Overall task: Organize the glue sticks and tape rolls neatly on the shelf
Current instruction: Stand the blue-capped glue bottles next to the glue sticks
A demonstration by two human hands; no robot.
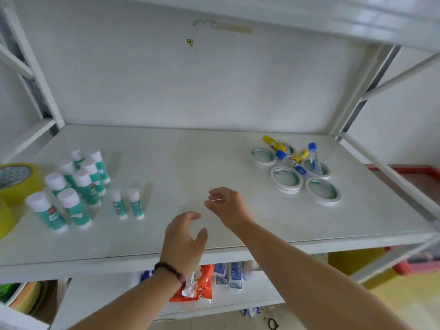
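lower shelf: closest to the camera, under the main board, an orange snack packet [201, 285] and some white-and-blue packs [229, 276]. print on them is too blurry to read.

front edge: the white shelf [238, 252] lip runs left to right, both forearms cross over it.

left hand: left hand [184, 239] hovers just past the front edge, fingers apart and relaxed, holding nothing. dark bead bracelet [170, 272] on the wrist.

right hand: right hand [227, 206] a bit further in, fingers loosely curled. there's a thin pale sliver at the fingertips but honestly can't tell if it's pinching something or not.

open room: the whole middle of the board between the two hands and the back wall is bare, so plenty of space there.

glue sticks: teal-and-white glue sticks [81, 184] stand upright in a cluster at the left, two smaller ones [128, 203] just to the right of the bunch. small red logo on the labels, not legible.

yellow tape: big yellow tape roll [17, 182] at the far left edge, partly cut off.

tape rolls: white tape rolls [287, 179] lie flat at the right rear, near the right edge.

loose tubes: blue-capped glue tubes [291, 163] and yellow glue sticks [275, 143] lie across those rolls, touching them.

right side: a red crate [419, 170] sits beyond the shelf frame.

back wall: a strip of old tape [223, 26] stuck up high.
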